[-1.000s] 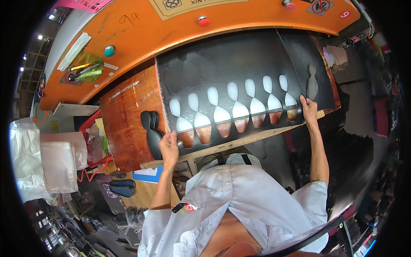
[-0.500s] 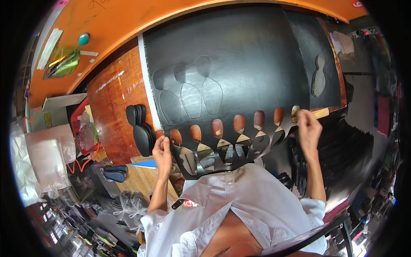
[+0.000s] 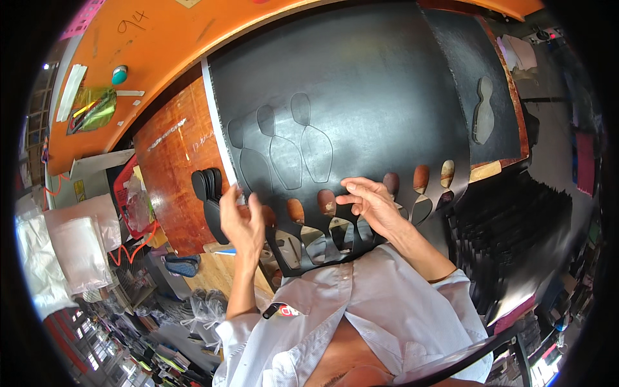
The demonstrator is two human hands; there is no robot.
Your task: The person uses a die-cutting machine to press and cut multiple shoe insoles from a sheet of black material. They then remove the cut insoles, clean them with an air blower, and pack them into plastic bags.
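Note:
A large black sheet [image 3: 387,97], like leather or rubber, covers the table. Three sole-shaped outlines [image 3: 318,153] are marked on its left part. Along the near edge runs a row of sole-shaped cut-outs [image 3: 294,210], and this edge droops off the table towards my shirt. My left hand [image 3: 242,226] hovers at the sheet's near left corner, fingers apart, holding nothing. Beside it lies a stack of black sole-shaped pieces [image 3: 207,190], partly hidden by that hand. Above the middle cut-outs my right hand [image 3: 377,206] is open, its fingers pointing left and apart, with nothing in them.
At the right, a grey sole-shaped block [image 3: 483,115] lies on a dark board [image 3: 451,42]. A large heap of black material [image 3: 509,226] sits to the near right. An orange shelf [image 3: 167,29] borders the far side. A red crate [image 3: 122,193] stands left.
Both hands have let go of the sheet's near edge. My right hand has moved left from the right end to the middle; my left hand has risen slightly and opened.

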